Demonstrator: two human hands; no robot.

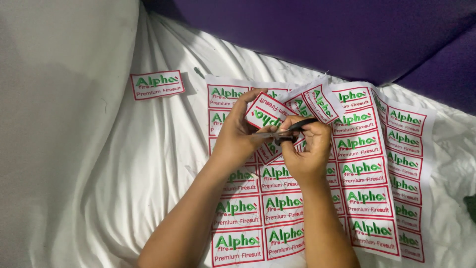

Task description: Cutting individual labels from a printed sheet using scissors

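Observation:
A white fabric sheet (367,168) printed with several red-bordered rectangular labels with green lettering lies on a white cloth surface. My left hand (238,131) pinches one label (265,110) lifted from the sheet's upper part. My right hand (307,146) grips small black-handled scissors (285,133), whose blades point left toward the lifted label's lower edge. A curled strip of labels (317,101) stands up just behind both hands. Both forearms reach in from the bottom and cover part of the sheet.
One cut-out label (157,85) lies alone on the white cloth (124,164) to the upper left. A purple fabric surface (322,34) runs along the top and right. A dark green item (471,207) shows at the right edge.

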